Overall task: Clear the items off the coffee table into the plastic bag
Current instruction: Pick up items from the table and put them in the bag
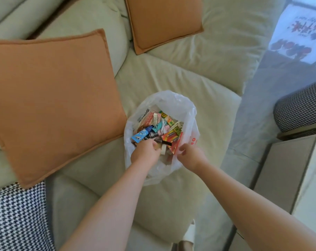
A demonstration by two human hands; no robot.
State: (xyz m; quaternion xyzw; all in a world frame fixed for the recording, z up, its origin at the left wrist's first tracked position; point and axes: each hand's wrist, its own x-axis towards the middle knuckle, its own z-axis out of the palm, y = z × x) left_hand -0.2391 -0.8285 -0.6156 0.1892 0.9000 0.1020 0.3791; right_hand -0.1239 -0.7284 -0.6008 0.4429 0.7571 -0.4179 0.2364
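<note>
A clear plastic bag (175, 100) stands open on the pale green sofa seat (198, 91). Inside lie several small colourful packets (169, 124), a white cable (164, 125) and a red box (171, 137). My left hand (144, 153) reaches into the bag's near side, its fingers curled around a small dark, pen-like item (163, 142). My right hand (189, 154) pinches the bag's right rim, holding it open.
A large orange cushion (54, 104) lies left of the bag, a second orange cushion (164, 20) farther back. A houndstooth cushion (17, 218) sits at bottom left, a houndstooth stool (301, 107) at right. A pale table edge (298, 178) runs along the right.
</note>
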